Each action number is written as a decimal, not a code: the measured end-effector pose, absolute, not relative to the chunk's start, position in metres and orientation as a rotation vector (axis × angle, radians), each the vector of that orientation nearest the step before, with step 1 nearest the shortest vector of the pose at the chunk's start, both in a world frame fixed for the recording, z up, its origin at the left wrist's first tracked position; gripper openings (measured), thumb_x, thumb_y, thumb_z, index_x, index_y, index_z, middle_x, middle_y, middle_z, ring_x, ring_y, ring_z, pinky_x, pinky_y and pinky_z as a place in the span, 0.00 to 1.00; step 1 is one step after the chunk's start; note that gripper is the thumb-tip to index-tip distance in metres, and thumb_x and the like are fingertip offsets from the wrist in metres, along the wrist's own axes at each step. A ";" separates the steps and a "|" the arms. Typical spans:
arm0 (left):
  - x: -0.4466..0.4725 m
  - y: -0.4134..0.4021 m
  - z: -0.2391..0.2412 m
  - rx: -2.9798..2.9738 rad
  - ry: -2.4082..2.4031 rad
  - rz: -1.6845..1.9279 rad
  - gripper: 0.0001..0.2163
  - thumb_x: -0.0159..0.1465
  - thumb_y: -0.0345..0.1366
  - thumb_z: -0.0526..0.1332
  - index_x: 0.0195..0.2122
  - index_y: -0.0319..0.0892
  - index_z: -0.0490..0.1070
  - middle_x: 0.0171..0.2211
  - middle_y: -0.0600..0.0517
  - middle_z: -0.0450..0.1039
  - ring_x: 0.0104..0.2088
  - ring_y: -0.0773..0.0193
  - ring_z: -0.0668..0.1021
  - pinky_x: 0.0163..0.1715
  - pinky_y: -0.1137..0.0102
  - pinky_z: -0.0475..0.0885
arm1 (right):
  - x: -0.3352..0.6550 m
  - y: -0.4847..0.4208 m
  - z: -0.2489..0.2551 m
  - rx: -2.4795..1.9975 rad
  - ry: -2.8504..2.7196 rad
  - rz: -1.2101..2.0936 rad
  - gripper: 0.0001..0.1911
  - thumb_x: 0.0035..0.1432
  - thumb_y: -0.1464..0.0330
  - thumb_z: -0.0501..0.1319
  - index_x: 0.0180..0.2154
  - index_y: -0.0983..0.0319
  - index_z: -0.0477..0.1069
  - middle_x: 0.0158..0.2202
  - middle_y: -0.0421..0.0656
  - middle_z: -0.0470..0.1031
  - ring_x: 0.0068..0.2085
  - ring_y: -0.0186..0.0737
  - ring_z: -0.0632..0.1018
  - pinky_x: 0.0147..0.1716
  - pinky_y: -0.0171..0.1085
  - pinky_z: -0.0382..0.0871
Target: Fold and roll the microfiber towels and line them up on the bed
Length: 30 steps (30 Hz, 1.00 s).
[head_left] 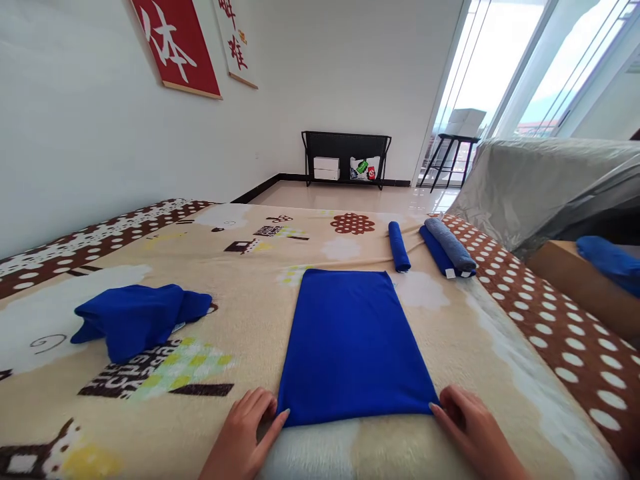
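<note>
A blue cloth (353,340) lies flat and smooth in front of me, its near edge closest to my body. My left hand (250,427) pinches its near left corner between thumb and fingers. At the near right corner, my right hand (470,423) has the same kind of pinch grip. Both corners rest low against the patterned blanket (240,340). Off to the left sits a crumpled blue cloth (143,317), with a small white label showing. Beyond the flat cloth, on the right, is a slim blue rolled cloth (399,247).
Farther right, a grey-blue roll (450,243) lies on or against another blue roll (435,250). The blanket has a brown dotted border (550,320). Past it stands a cardboard box (575,287) with blue fabric (607,260) on top. A black rack (346,150) stands by the far wall.
</note>
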State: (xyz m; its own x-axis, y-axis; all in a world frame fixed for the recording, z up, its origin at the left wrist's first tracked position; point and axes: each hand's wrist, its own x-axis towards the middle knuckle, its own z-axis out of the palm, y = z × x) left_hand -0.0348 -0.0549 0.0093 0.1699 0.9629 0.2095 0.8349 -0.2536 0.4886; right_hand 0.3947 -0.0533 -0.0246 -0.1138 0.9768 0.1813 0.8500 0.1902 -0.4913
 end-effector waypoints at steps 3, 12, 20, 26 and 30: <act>-0.031 -0.055 0.007 2.141 1.694 0.682 0.13 0.67 0.44 0.55 0.28 0.44 0.66 0.28 0.52 0.70 0.31 0.61 0.73 0.34 0.67 0.69 | 0.396 -0.055 -0.025 -1.694 -2.015 0.419 0.18 0.64 0.54 0.54 0.29 0.59 0.66 0.25 0.39 0.70 0.28 0.36 0.72 0.30 0.35 0.66; -0.042 -0.063 0.013 1.992 1.661 0.661 0.13 0.66 0.46 0.57 0.28 0.44 0.69 0.27 0.54 0.71 0.30 0.63 0.74 0.35 0.70 0.68 | 0.400 -0.051 -0.023 -1.648 -1.895 0.541 0.16 0.64 0.54 0.55 0.32 0.58 0.69 0.26 0.39 0.70 0.27 0.35 0.71 0.29 0.34 0.66; -0.071 -0.068 -0.005 1.962 1.716 0.834 0.10 0.60 0.49 0.65 0.31 0.50 0.80 0.24 0.56 0.70 0.29 0.65 0.75 0.35 0.72 0.68 | 0.411 -0.060 -0.029 -1.561 -1.880 0.437 0.13 0.63 0.57 0.59 0.33 0.57 0.72 0.28 0.40 0.71 0.31 0.38 0.72 0.33 0.35 0.68; -0.076 -0.076 -0.010 2.069 1.706 0.906 0.09 0.61 0.47 0.65 0.30 0.51 0.80 0.23 0.57 0.68 0.28 0.66 0.74 0.37 0.69 0.67 | 0.416 -0.064 -0.031 -1.528 -1.951 0.409 0.11 0.64 0.59 0.58 0.32 0.57 0.71 0.29 0.41 0.72 0.32 0.39 0.72 0.35 0.37 0.68; -0.073 -0.082 -0.003 2.121 1.716 0.948 0.08 0.62 0.46 0.65 0.29 0.52 0.80 0.24 0.56 0.69 0.29 0.65 0.74 0.36 0.67 0.67 | 0.420 -0.065 -0.026 -1.497 -2.043 0.423 0.12 0.65 0.60 0.57 0.31 0.57 0.72 0.28 0.42 0.71 0.32 0.40 0.72 0.36 0.39 0.69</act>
